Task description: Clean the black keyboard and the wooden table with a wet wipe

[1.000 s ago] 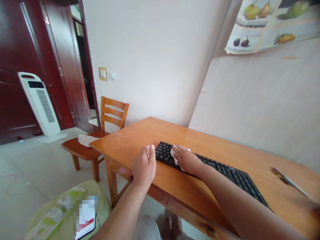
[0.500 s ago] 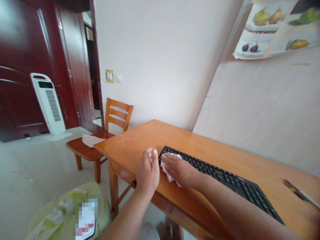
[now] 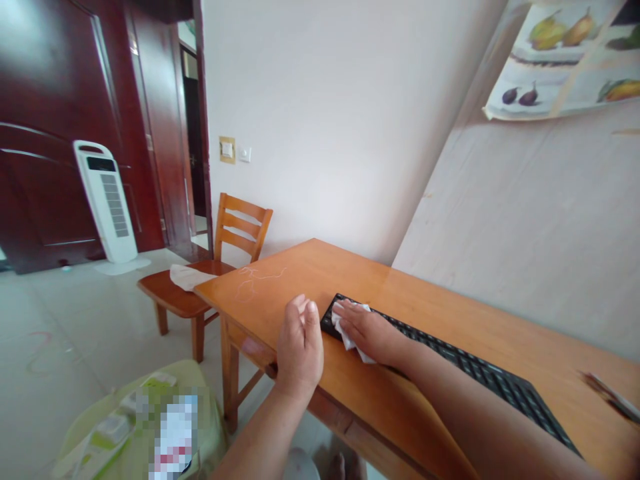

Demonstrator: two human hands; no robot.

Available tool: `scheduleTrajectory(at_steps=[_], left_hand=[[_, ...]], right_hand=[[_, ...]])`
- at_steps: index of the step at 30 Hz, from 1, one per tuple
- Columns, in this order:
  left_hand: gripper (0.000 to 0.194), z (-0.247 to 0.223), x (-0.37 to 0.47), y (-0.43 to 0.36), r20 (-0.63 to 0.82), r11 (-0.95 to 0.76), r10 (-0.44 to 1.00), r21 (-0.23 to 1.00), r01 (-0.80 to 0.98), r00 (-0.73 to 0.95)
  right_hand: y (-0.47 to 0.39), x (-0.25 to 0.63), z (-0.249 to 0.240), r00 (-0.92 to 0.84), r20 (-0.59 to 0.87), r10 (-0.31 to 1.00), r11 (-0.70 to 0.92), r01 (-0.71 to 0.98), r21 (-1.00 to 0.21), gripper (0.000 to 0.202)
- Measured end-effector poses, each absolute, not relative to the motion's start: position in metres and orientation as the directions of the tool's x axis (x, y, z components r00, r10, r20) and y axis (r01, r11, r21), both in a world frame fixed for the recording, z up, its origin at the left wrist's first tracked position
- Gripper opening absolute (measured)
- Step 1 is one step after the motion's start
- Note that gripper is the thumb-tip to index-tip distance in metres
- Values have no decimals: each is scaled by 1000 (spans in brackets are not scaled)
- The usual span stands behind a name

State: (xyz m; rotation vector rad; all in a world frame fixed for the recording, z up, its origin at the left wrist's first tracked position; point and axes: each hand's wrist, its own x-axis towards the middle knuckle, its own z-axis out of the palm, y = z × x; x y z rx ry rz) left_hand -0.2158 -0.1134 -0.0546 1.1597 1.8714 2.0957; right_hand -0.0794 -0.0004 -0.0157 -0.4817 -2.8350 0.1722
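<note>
Keyboard (image 3: pixel 510 387), lower right, on worktop (image 3: pixel 300 263). Tissue (image 3: pixel 354 345), at its left end, under our right hand (image 3: pixel 371 333), fingers together. Left hand (image 3: pixel 301 343): fingers curled, contents unseen. Risk: pressing hard, we might tear tissue.

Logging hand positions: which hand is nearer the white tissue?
Right: the right hand holds the white tissue on the keyboard; the left hand is left of the tissue, apart.

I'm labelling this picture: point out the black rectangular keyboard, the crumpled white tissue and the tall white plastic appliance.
Black rectangular keyboard (image 3: pixel 495 377), head view: top face.
Crumpled white tissue (image 3: pixel 349 339), head view: loose lower part.
Tall white plastic appliance (image 3: pixel 115 205), head view: slatted front.
</note>
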Motion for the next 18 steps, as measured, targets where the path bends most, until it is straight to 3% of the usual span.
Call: scheduleTrajectory(at_steps=[3,7,13,18], left_hand=[[43,-55,-216,-114,467,-259,515,884,388,-719],[43,-55,-216,-114,473,-271,514,881,388,-715],[45,-54,-215,-116,465,-296,489,884,361,-738],[45,-54,-214,-117,471,-310,486,880,359,-736]], right_hand=[[2,-80,-16,-887,249,389,920,362,-150,46],[-7,-82,-14,-954,217,206,970,171,-170,47],[-5,-85,-12,-904,226,363,929,334,-160,49],[-16,-87,-7,-969,203,143,977,105,-188,46]])
